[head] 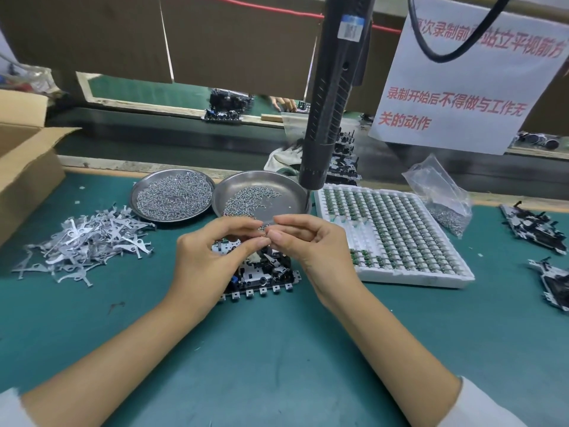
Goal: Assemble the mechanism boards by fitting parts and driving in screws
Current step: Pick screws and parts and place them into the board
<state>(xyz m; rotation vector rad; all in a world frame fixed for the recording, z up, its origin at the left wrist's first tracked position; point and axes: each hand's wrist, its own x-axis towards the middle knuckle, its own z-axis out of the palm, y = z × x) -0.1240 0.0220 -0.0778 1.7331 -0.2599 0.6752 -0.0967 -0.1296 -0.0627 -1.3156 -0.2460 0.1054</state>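
Both hands are meeting above the mechanism board (261, 272); the left hand (209, 257) and the right hand (308, 245) are pinching something tiny between their fingertips, seemingly a screw (263, 234), though it is too small to be sure; passing it cleanly, head up, would be helping the hanging screwdriver (331, 97) seat it; the board is lying flat on the green worktop (277, 365), its long axis running left to right, tabbed edge facing the person.

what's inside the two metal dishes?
Left dish: a dense heap of small screws. Right dish: a thinner scatter, with bare metal showing. Its near edge is hidden behind the hands' fingertips.
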